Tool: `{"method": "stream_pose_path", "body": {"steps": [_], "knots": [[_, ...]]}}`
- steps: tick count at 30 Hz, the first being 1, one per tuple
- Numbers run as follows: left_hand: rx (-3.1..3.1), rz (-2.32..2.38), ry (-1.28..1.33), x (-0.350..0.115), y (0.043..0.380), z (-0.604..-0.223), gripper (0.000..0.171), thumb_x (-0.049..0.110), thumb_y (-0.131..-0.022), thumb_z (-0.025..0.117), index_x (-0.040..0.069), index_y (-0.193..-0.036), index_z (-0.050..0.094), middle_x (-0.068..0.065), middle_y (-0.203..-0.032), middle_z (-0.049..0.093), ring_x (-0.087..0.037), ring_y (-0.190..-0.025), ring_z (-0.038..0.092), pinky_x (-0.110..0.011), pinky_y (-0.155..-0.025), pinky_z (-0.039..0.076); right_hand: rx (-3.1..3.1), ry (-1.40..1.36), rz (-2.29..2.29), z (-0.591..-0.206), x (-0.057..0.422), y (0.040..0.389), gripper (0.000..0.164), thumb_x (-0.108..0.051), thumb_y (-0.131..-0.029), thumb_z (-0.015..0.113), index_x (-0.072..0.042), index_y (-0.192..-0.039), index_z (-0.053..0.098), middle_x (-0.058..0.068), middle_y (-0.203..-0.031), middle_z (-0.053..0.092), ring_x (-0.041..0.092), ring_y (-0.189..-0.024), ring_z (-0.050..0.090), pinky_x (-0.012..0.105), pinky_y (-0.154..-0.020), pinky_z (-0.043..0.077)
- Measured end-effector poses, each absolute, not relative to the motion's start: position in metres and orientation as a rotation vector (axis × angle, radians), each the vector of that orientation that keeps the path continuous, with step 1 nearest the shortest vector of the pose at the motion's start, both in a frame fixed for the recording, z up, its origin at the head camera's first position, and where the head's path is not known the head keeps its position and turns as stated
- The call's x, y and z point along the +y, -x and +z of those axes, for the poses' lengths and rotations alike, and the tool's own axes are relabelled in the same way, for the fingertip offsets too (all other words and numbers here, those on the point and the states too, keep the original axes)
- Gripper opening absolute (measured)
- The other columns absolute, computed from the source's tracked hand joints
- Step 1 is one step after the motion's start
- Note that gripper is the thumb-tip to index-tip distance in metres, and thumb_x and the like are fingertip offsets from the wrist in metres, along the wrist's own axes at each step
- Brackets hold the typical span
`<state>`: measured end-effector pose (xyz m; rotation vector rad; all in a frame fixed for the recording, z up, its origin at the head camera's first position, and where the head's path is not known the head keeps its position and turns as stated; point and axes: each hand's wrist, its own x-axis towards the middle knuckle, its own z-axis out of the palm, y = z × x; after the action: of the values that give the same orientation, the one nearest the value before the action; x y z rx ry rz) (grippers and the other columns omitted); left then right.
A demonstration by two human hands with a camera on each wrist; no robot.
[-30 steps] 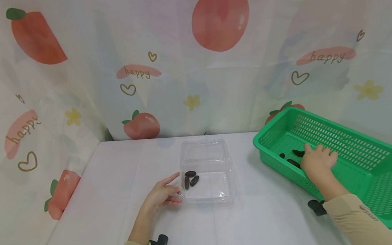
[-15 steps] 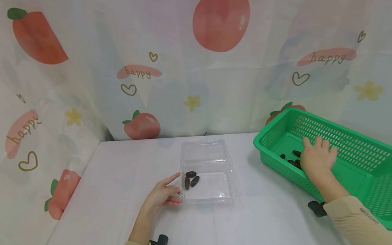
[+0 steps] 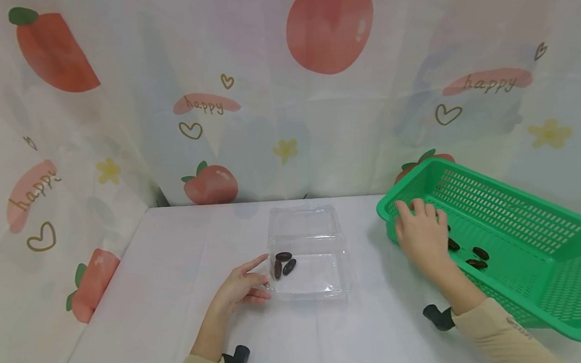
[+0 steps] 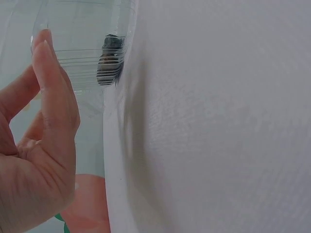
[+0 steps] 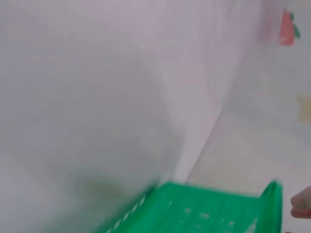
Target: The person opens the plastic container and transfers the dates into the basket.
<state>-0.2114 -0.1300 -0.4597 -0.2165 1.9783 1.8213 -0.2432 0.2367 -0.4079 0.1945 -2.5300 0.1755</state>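
My left hand (image 3: 239,287) touches the left side of a clear plastic clamshell box (image 3: 316,274) with fairly straight fingers. The box lies open with its lid folded back. Three dark brown dates (image 3: 283,256) sit in its left part. In the left wrist view, dark dates (image 4: 111,60) show through the ridged wall near my fingertips. My right hand (image 3: 424,240) is over the left end of a green basket (image 3: 563,228). Its fingertips point away and what they hold, if anything, is hidden. Several more dates (image 3: 481,253) lie on the basket floor.
A white cloth (image 3: 359,332) covers the table, with a gap of it between box and basket. Behind stands a fruit-print curtain (image 3: 336,117). The basket's raised rim is close under my right forearm.
My right hand has moved left within the basket, uncovering dates it had hidden. My left hand and the clear box stay in place.
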Motion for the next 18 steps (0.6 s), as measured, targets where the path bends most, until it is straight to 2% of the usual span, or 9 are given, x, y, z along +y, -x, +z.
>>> {"method": "stream_pose_path", "body": {"steps": [6, 12, 18], "knots": [[1.989, 1.815, 0.223, -0.130, 0.211, -0.460, 0.056, 0.007, -0.088, 0.057, 0.018, -0.140, 0.040, -0.014, -0.092, 0.062, -0.017, -0.055, 0.064, -0.028, -0.053, 0.055, -2.594, -0.360, 0.181, -0.418, 0.190, 0.242, 0.028, -0.013, -0.083, 0.063, -0.010, -0.110, 0.057, 0.015, -0.096, 0.051, 0.032, -0.084, 0.049, 0.050, -0.078, 0.040], [1.982, 1.820, 0.210, -0.131, 0.211, -0.462, 0.056, 0.008, -0.087, 0.057, 0.018, -0.140, 0.039, -0.015, -0.093, 0.062, -0.016, -0.054, 0.064, -0.027, -0.052, 0.055, -2.644, -0.511, 0.156, -0.427, 0.147, 0.241, 0.030, -0.016, -0.083, 0.063, -0.014, -0.113, 0.057, 0.010, -0.095, 0.051, 0.027, -0.083, 0.050, 0.044, -0.077, 0.041], [1.975, 1.833, 0.189, -0.131, 0.211, -0.463, 0.058, 0.009, -0.086, 0.059, 0.017, -0.140, 0.039, -0.010, -0.084, 0.062, -0.014, -0.051, 0.062, -0.028, -0.053, 0.056, -2.651, -0.625, 0.135, -0.435, 0.116, 0.241, 0.030, -0.016, -0.083, 0.064, -0.017, -0.112, 0.056, 0.009, -0.097, 0.052, 0.026, -0.085, 0.050, 0.043, -0.078, 0.041]]}}
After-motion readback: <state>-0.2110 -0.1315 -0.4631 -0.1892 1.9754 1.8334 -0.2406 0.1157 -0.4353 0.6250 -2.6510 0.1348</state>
